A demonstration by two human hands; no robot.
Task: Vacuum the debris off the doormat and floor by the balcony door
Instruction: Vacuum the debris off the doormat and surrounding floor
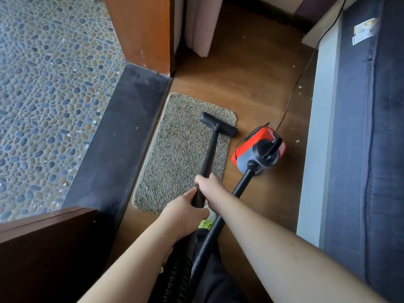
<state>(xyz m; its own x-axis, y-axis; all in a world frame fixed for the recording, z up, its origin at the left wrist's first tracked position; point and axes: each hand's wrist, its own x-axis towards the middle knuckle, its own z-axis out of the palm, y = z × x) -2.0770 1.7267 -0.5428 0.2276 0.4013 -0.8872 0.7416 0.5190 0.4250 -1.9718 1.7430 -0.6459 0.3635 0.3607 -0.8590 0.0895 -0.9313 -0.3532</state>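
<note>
Shaggy grey-brown doormat (181, 154) lies on the wooden floor (258, 84) beside the dark threshold (115, 136). A black floor nozzle (218, 124) rests on its far end. Both hands grip the wand (208, 156): right hand (211, 186) above left hand (185, 212). The red vacuum (259, 147) sits just right of the mat, with pale crumbs (297, 141) nearby.
</note>
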